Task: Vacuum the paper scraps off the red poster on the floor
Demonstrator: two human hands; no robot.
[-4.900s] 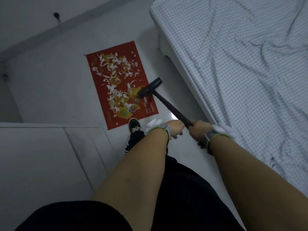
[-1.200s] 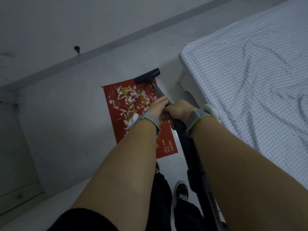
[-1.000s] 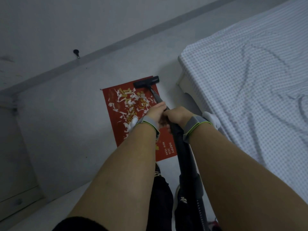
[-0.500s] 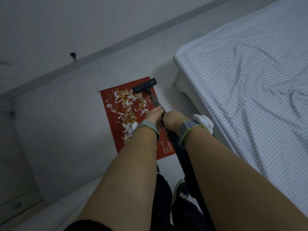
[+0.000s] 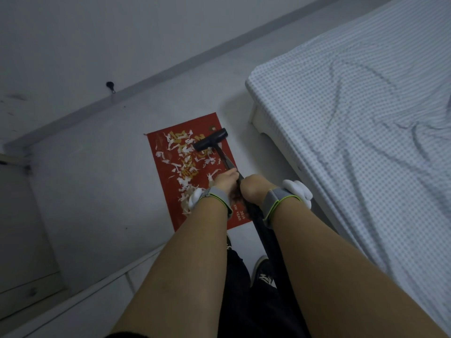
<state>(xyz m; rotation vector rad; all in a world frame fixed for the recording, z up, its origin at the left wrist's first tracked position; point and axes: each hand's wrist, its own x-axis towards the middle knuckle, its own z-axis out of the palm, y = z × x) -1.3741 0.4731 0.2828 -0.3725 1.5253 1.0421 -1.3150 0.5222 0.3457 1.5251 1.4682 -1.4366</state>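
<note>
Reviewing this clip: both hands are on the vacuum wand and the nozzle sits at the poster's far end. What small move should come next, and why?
Probably draw the nozzle back toward the feet and slightly left. It sits at the far right corner of the red poster, while most paper scraps lie nearer and to its left. The left hand and right hand both grip the wand, so a pull is easy.

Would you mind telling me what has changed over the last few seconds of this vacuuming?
The vacuum head went from the poster's near right edge up past its far right corner, then drew back a little and now sits on the far part of the red poster. Both hands, left and right, kept gripping the wand. Many paper scraps still cover the poster; the bed is unchanged.
</note>
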